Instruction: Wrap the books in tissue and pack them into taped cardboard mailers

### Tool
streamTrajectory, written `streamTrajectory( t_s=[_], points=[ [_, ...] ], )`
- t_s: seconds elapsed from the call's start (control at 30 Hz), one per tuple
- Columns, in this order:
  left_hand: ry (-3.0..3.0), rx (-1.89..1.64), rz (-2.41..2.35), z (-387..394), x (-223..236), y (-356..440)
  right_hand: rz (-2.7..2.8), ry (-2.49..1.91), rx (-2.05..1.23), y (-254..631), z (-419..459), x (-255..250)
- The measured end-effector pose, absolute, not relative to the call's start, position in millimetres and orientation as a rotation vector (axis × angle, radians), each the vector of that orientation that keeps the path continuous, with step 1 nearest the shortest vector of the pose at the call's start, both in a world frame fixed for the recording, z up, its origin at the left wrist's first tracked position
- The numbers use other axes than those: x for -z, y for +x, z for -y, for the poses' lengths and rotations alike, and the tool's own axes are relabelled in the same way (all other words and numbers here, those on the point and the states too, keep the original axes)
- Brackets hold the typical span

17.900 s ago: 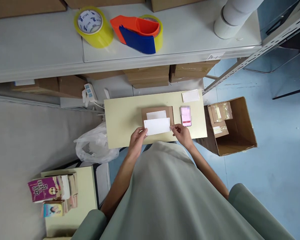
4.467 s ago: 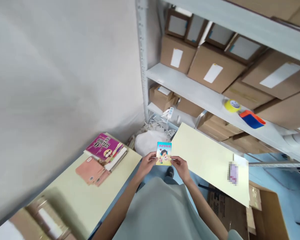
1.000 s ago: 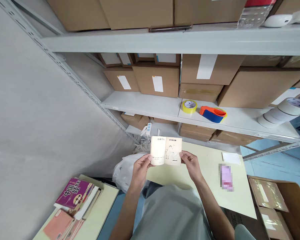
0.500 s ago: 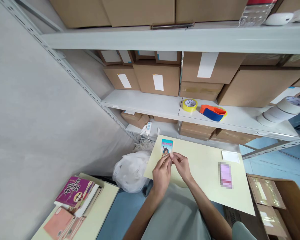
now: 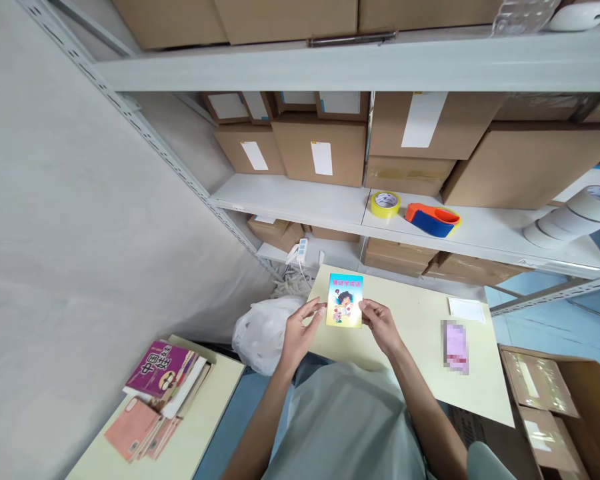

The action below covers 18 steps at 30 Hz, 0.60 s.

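A small booklet with a blue and yellow cover, pink Chinese characters and a cartoon child faces up over the near-left part of the pale yellow table. My right hand pinches its right edge between thumb and fingers. At the left edge is my left hand, its thumb and fingers apart and the fingertips close to the cover. Whether they touch it is hard to tell. On the right side of the table lie a pixelated pink item and a white paper.
Shelves ahead hold cardboard boxes, yellow tape, an orange-blue tape dispenser and white rolls. A white plastic bag is left of the table. Books lie on a side table; an open carton stands right.
The booklet's whole cover now shows, lower and nearer than before. My left hand has moved left, away from my right hand, and its fingers have spread. The view has shifted slightly.
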<state>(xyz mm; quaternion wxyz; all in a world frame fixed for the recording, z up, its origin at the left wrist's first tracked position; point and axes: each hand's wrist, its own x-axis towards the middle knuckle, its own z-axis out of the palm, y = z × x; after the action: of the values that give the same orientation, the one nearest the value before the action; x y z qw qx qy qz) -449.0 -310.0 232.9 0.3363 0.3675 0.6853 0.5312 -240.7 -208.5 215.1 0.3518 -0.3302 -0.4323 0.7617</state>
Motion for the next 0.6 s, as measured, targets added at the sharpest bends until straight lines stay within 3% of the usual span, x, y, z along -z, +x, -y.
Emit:
streamTrajectory(
  t_s=[0.23,0.6],
  points=[
    [0.889,-1.373,-1.716,309.9,-241.8,-439.6,1.154,-0.869,-1.997,-244.4,212.8,-209.5],
    [1.218,-1.419,-1.757,317.0,-256.7,-443.3,1.380,-0.749,-1.715,-238.6,207.2,-219.7]
  ],
)
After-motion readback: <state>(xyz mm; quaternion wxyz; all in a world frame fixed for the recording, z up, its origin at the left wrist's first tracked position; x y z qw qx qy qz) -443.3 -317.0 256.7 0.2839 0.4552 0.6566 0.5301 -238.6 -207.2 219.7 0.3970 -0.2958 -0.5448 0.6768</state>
